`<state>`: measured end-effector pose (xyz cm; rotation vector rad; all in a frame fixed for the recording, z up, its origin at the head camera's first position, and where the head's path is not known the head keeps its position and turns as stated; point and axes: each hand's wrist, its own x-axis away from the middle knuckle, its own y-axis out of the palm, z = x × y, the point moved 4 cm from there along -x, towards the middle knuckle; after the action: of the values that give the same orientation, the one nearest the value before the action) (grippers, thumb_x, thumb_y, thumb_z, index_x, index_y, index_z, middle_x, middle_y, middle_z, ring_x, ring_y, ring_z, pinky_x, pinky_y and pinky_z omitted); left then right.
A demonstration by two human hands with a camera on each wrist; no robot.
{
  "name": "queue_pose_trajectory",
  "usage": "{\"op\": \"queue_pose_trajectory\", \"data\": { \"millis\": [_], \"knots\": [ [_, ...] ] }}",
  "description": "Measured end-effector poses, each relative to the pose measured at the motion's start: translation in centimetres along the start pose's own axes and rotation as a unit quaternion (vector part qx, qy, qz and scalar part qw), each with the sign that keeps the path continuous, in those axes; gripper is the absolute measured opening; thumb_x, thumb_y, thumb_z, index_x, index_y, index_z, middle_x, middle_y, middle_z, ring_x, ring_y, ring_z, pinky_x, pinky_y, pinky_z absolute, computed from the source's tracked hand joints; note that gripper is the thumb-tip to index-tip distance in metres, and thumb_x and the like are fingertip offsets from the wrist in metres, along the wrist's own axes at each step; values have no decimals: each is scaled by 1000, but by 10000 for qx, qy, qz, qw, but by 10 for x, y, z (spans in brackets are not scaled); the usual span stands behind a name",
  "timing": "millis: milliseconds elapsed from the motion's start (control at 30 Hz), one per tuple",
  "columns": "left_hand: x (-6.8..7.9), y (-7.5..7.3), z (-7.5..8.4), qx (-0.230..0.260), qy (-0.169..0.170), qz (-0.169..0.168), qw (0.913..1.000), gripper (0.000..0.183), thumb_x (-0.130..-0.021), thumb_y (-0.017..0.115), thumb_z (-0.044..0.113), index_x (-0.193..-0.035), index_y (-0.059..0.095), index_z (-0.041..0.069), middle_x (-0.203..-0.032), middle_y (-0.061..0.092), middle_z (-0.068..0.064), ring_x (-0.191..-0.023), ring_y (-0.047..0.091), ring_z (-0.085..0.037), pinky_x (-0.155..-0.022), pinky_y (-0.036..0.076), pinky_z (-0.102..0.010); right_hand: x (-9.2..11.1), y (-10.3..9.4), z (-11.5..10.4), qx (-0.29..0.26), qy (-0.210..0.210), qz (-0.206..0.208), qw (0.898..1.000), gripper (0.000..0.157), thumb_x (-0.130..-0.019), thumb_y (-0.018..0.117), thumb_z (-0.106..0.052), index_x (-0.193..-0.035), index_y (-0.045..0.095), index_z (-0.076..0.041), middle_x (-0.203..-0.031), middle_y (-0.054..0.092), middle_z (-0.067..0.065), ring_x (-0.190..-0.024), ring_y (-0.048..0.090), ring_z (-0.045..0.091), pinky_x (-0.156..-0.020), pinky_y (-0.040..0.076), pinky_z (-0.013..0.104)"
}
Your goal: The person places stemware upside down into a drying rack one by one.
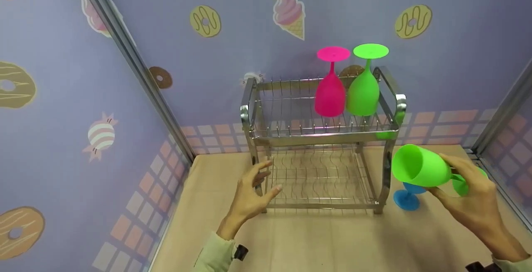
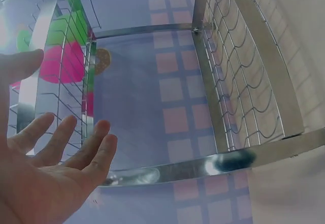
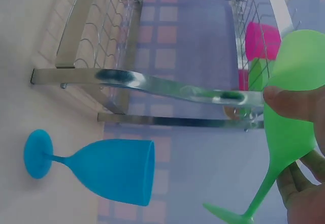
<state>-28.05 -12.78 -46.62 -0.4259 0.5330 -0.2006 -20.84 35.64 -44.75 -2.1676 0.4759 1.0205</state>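
Note:
My right hand [image 1: 476, 195] grips a green goblet [image 1: 422, 166] by its bowl, tilted with the mouth toward the left, to the right of the rack. Behind and below it a blue goblet [image 3: 114, 168] stands upright on the table, partly hidden in the head view. My left hand [image 1: 251, 191] is near the rack's left front leg, fingers apart and holding nothing. On the upper tier of the metal dish rack [image 1: 324, 139], a pink goblet [image 1: 330, 95] and another green goblet [image 1: 363, 93] stand upside down side by side at the right.
The rack's lower tier [image 1: 316, 180] has wavy wire slots. A light wooden-looking table [image 1: 307, 238] lies under it. Patterned walls [image 1: 232, 55] with sweets and tiles close in the back and left, joined by a metal corner post [image 1: 137, 64].

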Motion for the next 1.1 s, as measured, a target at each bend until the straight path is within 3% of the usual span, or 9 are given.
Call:
{"op": "queue_pose_trajectory", "data": {
  "millis": [33, 67, 133, 267, 300, 500, 700, 767, 1100],
  "knots": [
    [0, 1, 2, 3, 15, -45, 10000, 66, -94, 84, 25, -151, 54, 12, -154, 57, -17, -135, 63, -42, -114, 52, -59, 0, 2, -3, 17, -60, -15, 10000, 99, -49, 94, 26, -141, 66, 1, -132, 70, 10, -120, 52, -18, -103, 40, 1],
    [0, 3, 4, 6, 33, -83, 10000, 67, -93, 85, 26, -152, 54, 12, -154, 57, -17, -135, 63, -41, -114, 53, -57, 0, 3, -5, 32, -121, -37, 9999, 89, -59, 98, 15, -141, 66, 1, -129, 70, 18, -121, 51, -17, -104, 39, 1],
    [0, 6, 8, 16, 93, -151, 9998, 69, -92, 85, 26, -152, 54, 12, -154, 57, -16, -135, 63, -42, -114, 54, -56, -1, 7, -13, 18, -224, -71, 9997, 88, -58, 98, 13, -140, 67, 2, -126, 68, 31, -123, 49, -17, -106, 38, 1],
    [-1, 11, 16, -30, 203, -228, 9995, 71, -90, 86, 26, -152, 55, 14, -154, 58, -13, -135, 64, -38, -112, 56, -52, -4, 14, -32, -1, -457, -155, 9988, 89, -55, 99, 14, -138, 69, 2, -127, 68, 29, -132, 46, -14, -111, 35, 2],
    [-2, 13, 18, -25, 244, -254, 9994, 71, -90, 86, 26, -152, 55, 14, -154, 58, -12, -135, 63, -37, -112, 56, -52, -5, 17, -38, 40, -501, -179, 9986, 99, -44, 95, 24, -137, 69, 2, -127, 68, 28, -133, 45, -14, -112, 34, 2],
    [-3, 24, 30, 26, 361, -512, 9980, 73, -90, 86, 27, -154, 52, 14, -158, 55, -10, -139, 61, -33, -113, 55, -46, -7, 31, -62, 215, -791, -437, 9957, 101, -45, 96, 26, -138, 69, -1, -129, 67, 25, -136, 43, -9, -115, 34, 3],
    [-6, 34, 39, 102, 395, -727, 9965, 77, -90, 87, 31, -156, 50, 16, -159, 54, -10, -139, 61, -32, -114, 54, -44, -8, 47, -76, 327, -1186, -532, 9910, 100, -47, 96, 25, -139, 68, -2, -127, 67, 24, -118, 58, 30, -117, 31, 6],
    [-8, 37, 40, 109, 402, -772, 9961, 77, -90, 87, 33, -157, 49, 19, -160, 53, -7, -140, 60, -31, -114, 54, -44, -9, 52, -79, 371, -1245, -557, 9900, 101, -46, 97, 25, -140, 68, -2, -127, 67, 24, -115, 58, 36, -118, 30, 6],
    [-13, 50, 46, 180, 502, -892, 9946, 78, -90, 87, 34, -157, 49, 17, -158, 55, -7, -138, 61, -31, -113, 55, -42, -6, 73, -89, 461, -1394, -530, 9877, 106, -42, 101, 20, -140, 69, -5, -131, 70, 19, -113, 64, 35, -113, 32, 5]
  ]
}}
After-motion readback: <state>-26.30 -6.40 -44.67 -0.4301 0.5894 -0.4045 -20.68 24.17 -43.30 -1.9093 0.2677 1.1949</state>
